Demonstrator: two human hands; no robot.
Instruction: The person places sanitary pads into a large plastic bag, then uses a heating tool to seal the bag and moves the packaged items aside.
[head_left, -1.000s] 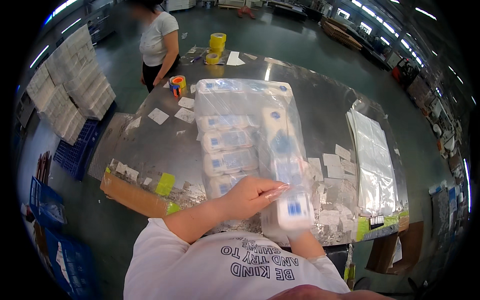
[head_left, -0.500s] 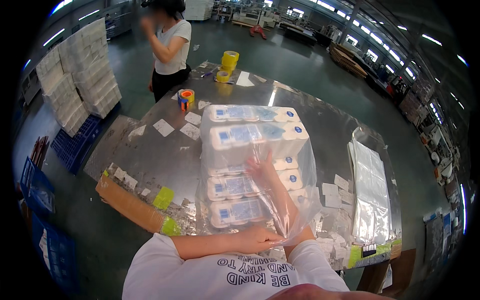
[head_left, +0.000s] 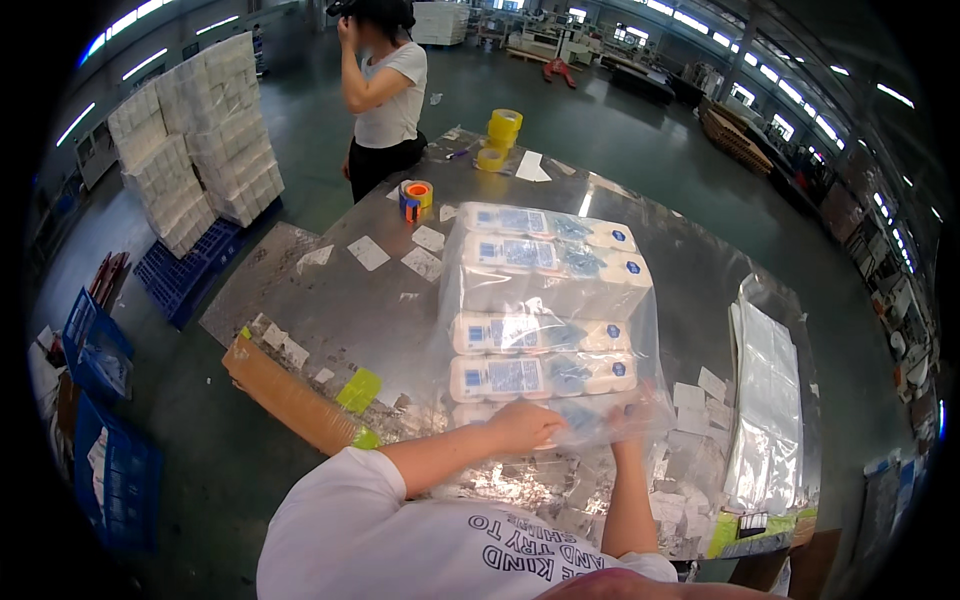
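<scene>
A large clear plastic bag [head_left: 648, 300] stands on the metal-topped table around several white packs of paper rolls [head_left: 495, 378]. The packs are stacked in rows and carry blue printing. At the near edge of the bag, my left hand [head_left: 525, 426] is closed with its fingers pinching the film. To its right, my right hand [head_left: 626, 420] also grips the bag's near edge, its fingers partly blurred behind the shiny film. The nearest pack [head_left: 590, 408] is partly hidden by my left hand and folds of film.
Folded plastic bags [head_left: 768, 410] lie at the table's right. A tape dispenser [head_left: 412, 200] and yellow tape rolls [head_left: 503, 128] stand at the far side. Cardboard [head_left: 285, 392] lines the near left edge. Another person [head_left: 388, 100] stands beyond the table, near wrapped stacks [head_left: 215, 130] on a blue pallet.
My right hand has drawn back from inside the bag, over the packs, to its near edge. My left hand still holds the film. The view has shifted, moving the scene rightward.
</scene>
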